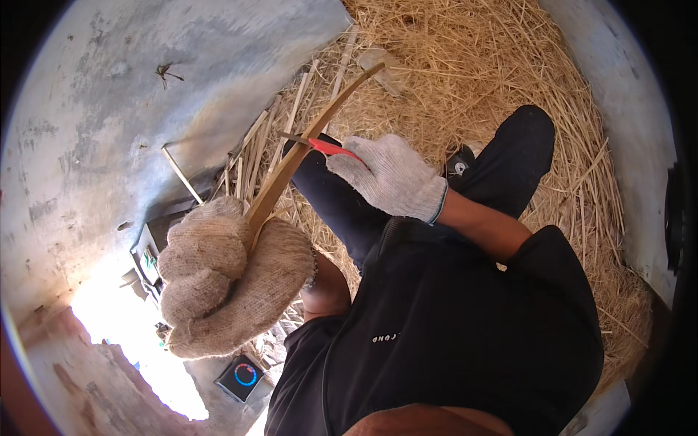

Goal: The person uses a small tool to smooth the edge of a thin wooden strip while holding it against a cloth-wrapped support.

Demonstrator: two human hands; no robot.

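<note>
My left hand (229,280), in a thick brown knitted glove, is closed around the lower end of a long, yellowish-brown strip (275,183), which looks like split bamboo or wood. The strip slants up and away to the right and narrows into a curved tip. In a pale knitted glove, my right hand (396,174) grips a knife (332,148) by its red handle. The knife's blade lies across the strip, above my left hand. Part of the handle is hidden inside the right glove.
Dry straw (465,65) covers the floor ahead and to the right. Longer stalks lie by the left wall (182,109), where a thin stick (182,174) leans. My bent legs (523,145) are beneath my hands. A dark square device (243,378) with a lit ring lies at lower left.
</note>
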